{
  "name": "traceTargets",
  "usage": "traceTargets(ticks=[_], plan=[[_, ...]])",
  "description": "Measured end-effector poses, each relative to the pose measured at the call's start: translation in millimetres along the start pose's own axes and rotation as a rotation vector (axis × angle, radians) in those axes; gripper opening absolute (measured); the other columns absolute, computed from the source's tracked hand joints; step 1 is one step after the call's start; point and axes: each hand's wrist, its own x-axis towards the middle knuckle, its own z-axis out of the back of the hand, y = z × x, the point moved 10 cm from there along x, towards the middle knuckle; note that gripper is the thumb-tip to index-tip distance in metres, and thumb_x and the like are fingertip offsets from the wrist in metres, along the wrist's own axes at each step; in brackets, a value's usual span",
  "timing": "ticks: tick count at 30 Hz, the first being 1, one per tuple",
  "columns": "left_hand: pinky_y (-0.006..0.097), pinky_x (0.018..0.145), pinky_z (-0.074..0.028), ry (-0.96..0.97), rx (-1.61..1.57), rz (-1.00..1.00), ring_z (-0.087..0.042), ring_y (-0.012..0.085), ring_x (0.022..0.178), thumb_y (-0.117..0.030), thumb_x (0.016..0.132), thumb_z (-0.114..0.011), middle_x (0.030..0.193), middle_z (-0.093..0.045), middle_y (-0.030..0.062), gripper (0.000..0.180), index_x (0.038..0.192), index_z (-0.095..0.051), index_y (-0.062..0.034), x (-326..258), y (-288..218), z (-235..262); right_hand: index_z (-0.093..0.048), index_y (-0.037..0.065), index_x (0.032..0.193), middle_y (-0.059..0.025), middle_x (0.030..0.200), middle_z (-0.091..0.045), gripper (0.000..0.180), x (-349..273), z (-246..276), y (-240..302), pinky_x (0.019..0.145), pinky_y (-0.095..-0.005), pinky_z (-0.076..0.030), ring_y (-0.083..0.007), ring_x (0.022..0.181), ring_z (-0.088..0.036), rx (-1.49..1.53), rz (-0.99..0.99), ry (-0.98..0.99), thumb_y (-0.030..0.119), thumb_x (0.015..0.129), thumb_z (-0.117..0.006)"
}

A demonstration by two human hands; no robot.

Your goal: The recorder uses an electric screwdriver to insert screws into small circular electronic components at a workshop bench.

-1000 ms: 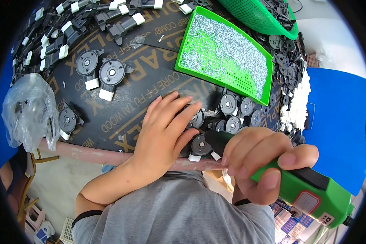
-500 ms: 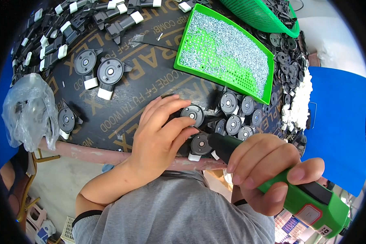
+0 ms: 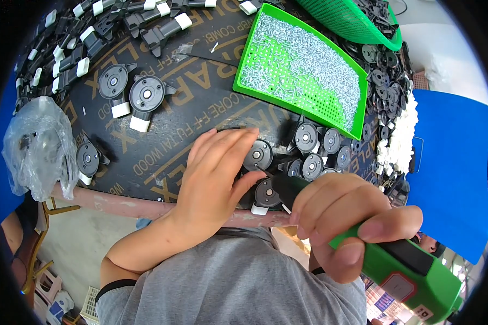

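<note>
Nearest the camera, the right hand is wrapped tight around a green powered screwdriver, its grip fully closed on the handle, the dark nose of the tool angled down toward a round black disc part with a white tab that sits at the near edge of the surface. The left hand lies flat beside that part, fingers spread and pressing rather than closed on anything — thumb against the disc's side. To do this well, the person would probably keep the bit square to the disc's centre and the left hand firm so the part cannot spin. Just beyond lies a cluster of like discs; farther off, a green perforated tray holds small silvery screws — and a crumpled plastic bag sits at the left.
</note>
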Motion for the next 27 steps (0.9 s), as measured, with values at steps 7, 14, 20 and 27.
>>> traceTargets(ticks=[7, 14, 20, 27], plan=[[0.050, 0.105, -0.040, 0.003, 0.043, -0.015, -0.057, 0.0327, 0.117, -0.015, 0.080, -0.077, 0.125, -0.061, 0.0130, 0.055, 0.130, -0.055, -0.0032, 2, -5, 0, -0.038, 0.009, 0.106, -0.0078, 0.067, -0.056, 0.028, 2, -9, -1, 0.047, -0.0336, -0.051, -0.0186, 0.048, -0.056, 0.020, 0.030, 0.051, 0.013, 0.096, -0.064], [0.050, 0.110, -0.036, 0.029, 0.052, -0.019, -0.050, 0.0321, 0.128, -0.022, 0.081, -0.075, 0.133, -0.057, 0.0124, 0.060, 0.134, -0.054, -0.0022, -3, -4, -5, -0.042, 0.009, 0.110, -0.0059, 0.068, -0.055, 0.025, 5, 8, 9, 0.046, -0.0271, -0.049, -0.0140, 0.051, -0.054, 0.162, 0.128, 0.053, 0.016, 0.097, -0.062], [0.062, 0.117, -0.016, -0.006, 0.830, 0.116, -0.031, 0.0324, 0.147, -0.012, 0.089, -0.065, 0.157, -0.040, 0.0050, 0.061, 0.147, -0.046, -0.0100, 17, 7, 74, -0.043, 0.009, 0.122, -0.0055, 0.066, -0.050, 0.022, 2, 86, 37, 0.049, -0.0324, -0.046, -0.0168, 0.051, -0.049, 0.022, 0.159, -0.304, 0.021, 0.103, -0.047], [0.064, 0.118, -0.010, 0.060, 1.016, 0.116, -0.026, 0.0343, 0.150, -0.015, 0.097, -0.057, 0.149, -0.048, 0.0046, 0.043, 0.139, -0.055, -0.0047, 12, 19, 78, -0.047, 0.011, 0.114, -0.0051, 0.065, -0.048, 0.017, 9, 138, -15, 0.052, -0.0329, -0.045, -0.0157, 0.052, -0.048, -0.162, 0.105, -0.614, 0.012, 0.098, -0.054]])
